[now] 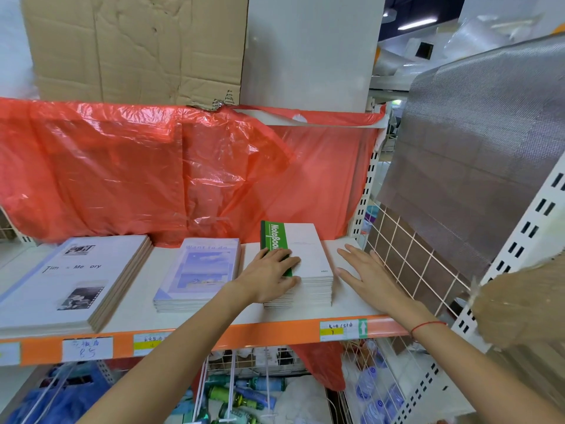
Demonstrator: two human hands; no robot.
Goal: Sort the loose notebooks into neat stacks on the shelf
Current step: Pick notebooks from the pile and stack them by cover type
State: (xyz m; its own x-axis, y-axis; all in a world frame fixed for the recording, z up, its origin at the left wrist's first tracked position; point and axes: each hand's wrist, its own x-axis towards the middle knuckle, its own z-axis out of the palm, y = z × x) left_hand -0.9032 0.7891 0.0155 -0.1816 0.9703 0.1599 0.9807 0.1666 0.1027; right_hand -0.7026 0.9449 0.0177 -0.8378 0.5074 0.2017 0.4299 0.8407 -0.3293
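Notebooks in green-spined stack [301, 267] sat right of two other stacks on shelf [189, 319], left hand [272, 275] pressing flat on top, right hand [363, 270] released beside it; thin, floppy, slippery covers likely, best squared by pressing side edges.
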